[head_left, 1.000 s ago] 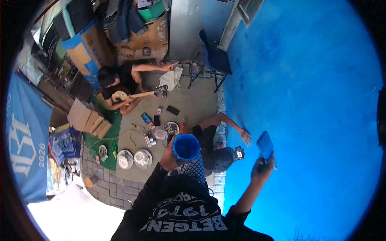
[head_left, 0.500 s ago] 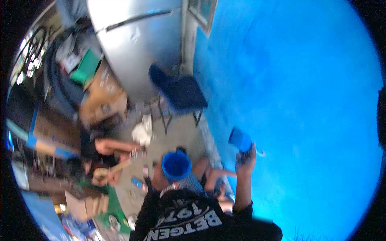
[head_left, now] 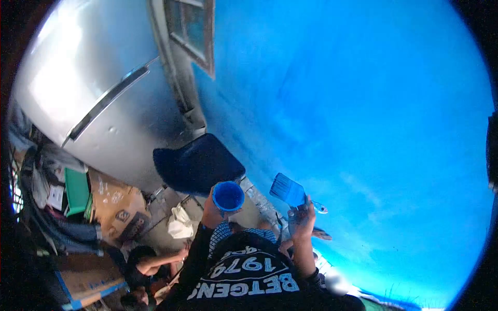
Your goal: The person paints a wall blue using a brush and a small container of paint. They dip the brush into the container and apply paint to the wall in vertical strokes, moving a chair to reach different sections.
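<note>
Fresh-looking blue painted wall (head_left: 363,103) fills everything from 12 round to 5 o'clock. A big silver metal door (head_left: 93,103) sits at 10, with a dark blue chair (head_left: 197,163) just below it.

The left hand (head_left: 210,215) is wrapped tight around a small blue plastic cup (head_left: 228,196) with its open mouth facing the camera. At 3 o'clock from the cup, close but not touching, the right hand (head_left: 302,224) is clamped on the handle of a wide flat paintbrush with blue-coated bristles (head_left: 288,190). The bristles are angled up toward the wall.

Honestly, for wall painting like this I'd hold that cup level and near the brush so dips are short. I'd also load only the bristle tips, wipe one side on the rim, and lay on long overlapping strokes.

Drips matter here, because another person (head_left: 142,264) is down at 7 o'clock by a brown cardboard box (head_left: 116,207).
</note>
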`<state>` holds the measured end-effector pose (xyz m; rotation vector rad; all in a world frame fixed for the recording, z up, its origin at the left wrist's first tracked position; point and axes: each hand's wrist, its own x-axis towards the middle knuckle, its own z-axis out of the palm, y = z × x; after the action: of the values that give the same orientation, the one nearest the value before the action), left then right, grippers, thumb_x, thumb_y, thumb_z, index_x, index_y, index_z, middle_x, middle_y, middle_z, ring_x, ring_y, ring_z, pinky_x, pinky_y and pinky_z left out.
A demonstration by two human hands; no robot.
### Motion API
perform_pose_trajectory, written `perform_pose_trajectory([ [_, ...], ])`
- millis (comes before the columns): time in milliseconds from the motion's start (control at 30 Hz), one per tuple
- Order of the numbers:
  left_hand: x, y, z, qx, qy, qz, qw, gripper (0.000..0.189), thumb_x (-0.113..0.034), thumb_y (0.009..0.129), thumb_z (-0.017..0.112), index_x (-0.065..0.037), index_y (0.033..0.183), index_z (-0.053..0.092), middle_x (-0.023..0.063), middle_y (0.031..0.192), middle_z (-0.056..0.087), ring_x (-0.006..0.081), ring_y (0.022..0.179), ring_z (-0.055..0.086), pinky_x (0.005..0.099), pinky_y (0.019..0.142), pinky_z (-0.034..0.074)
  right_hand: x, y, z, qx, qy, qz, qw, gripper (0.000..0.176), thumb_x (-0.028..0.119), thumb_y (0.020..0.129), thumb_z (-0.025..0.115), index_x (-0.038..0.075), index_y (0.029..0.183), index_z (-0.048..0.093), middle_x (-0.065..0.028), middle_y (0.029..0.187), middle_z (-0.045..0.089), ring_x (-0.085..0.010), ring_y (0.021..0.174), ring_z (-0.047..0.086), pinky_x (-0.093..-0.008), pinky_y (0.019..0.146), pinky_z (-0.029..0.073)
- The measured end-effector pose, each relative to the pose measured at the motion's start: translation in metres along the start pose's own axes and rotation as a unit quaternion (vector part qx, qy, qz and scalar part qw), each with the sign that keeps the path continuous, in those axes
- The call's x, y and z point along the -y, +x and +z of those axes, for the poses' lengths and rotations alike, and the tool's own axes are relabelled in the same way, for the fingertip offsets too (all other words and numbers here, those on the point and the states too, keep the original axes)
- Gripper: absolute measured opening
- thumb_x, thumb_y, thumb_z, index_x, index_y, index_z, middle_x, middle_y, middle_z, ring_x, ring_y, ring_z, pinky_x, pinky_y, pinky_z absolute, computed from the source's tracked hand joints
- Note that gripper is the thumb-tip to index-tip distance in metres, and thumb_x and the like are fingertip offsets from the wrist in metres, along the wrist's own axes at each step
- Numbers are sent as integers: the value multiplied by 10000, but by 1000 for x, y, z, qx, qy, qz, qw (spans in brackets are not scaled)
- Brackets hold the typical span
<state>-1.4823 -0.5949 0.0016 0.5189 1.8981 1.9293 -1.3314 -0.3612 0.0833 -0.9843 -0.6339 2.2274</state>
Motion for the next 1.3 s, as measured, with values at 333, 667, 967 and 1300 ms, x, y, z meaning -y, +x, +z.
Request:
perform_pose_trajectory([
  [333,-54,134,11,213,53,169,961,838,-239,617,972,-37,1289,514,120,1232,627,235,1146,625,385,955,509,-11,-5,75,-67,-60,-218,972,307,287,986,592,65,1194,639,-27,979,679,-165,798,657,-357,587,477],
  [667,-38,168,-18,248,-31,92,964,956,-366,575,981,-22,1327,503,161,1251,613,294,1175,613,433,970,517,-74,29,103,-50,136,-154,977,314,305,974,623,99,1210,635,-6,1082,636,-152,922,588,-303,695,473],
  [967,-38,203,-56,229,74,184,953,978,-357,561,979,-27,1343,492,181,1271,576,358,1186,578,465,1017,470,-72,20,161,-131,-202,-307,921,197,149,897,744,-24,922,652,-81,890,653,-152,706,603,-312,577,496],
  [1300,-23,224,-77,245,106,216,939,944,-365,611,942,-18,1357,480,190,1294,556,392,1203,552,479,1042,437,-98,25,216,138,-595,-379,696,213,75,794,823,16,981,738,-104,930,749,-173,803,730,-297,717,564],
])
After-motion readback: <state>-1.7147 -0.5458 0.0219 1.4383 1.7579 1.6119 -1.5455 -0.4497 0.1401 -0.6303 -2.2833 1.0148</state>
